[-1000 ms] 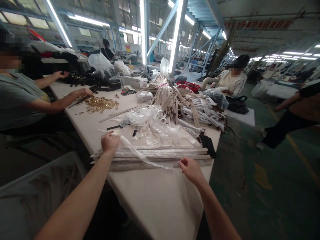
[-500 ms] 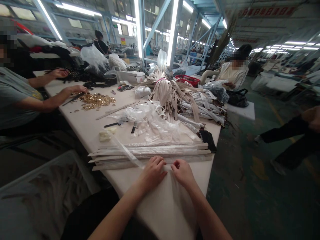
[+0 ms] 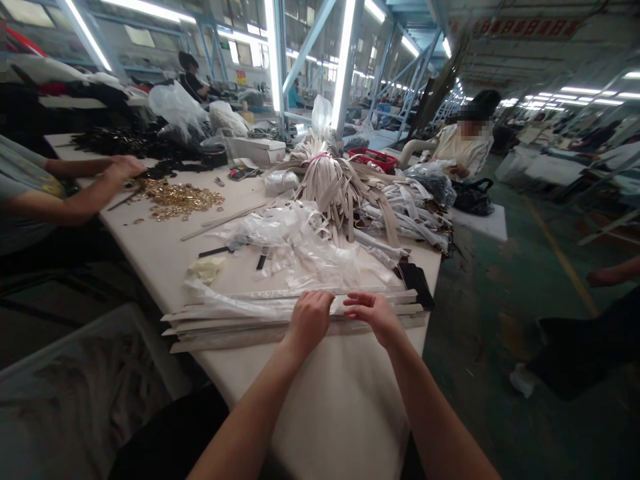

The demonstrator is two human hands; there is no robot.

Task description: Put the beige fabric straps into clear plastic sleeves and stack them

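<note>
The left hand presses flat on the wrapped strap bundle, while the right hand perhaps pinches the clear film. A hard tug could tear the film.

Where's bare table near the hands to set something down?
Bare cream tabletop lies nearest the person, below the left hand and right hand and the long plastic-wrapped strip stack. Another patch sits below the gold metal buckles, left of the crumpled clear plastic. Crowded: centre-right, around the beige strap bundle.
</note>
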